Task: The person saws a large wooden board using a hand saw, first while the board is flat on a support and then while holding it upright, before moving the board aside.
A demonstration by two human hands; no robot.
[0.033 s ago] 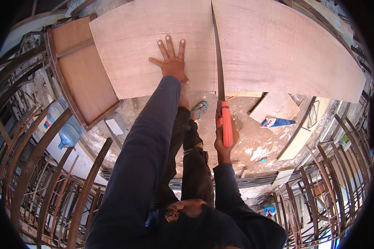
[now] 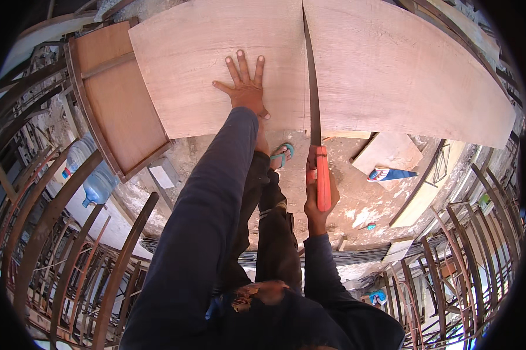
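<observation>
My left hand [image 2: 244, 87] lies flat on a pale plywood sheet [image 2: 175, 58], fingers spread, left of a long straight cut. My right hand [image 2: 318, 204] grips the red handle of a handsaw [image 2: 323, 175]; its long dark blade [image 2: 312, 96] sits in the cut, reaching up across the sheet, with plywood [image 2: 409, 70] on both sides. My bare leg shows behind my left wrist, and a foot in a teal flip-flop [image 2: 280, 155] is below the sheet.
A framed wooden panel [image 2: 114, 105] lies at left, above two blue water jugs [image 2: 96, 184]. At right, a board [image 2: 394, 151] on the dusty floor carries a blue tool [image 2: 398, 174], beside a long plank [image 2: 423, 198]. Many timber and metal pieces [image 2: 64, 245] surround me.
My right hand and the saw have moved slightly down toward my body. My left hand stays flat on the sheet, appearing a little further right with the sheet.
</observation>
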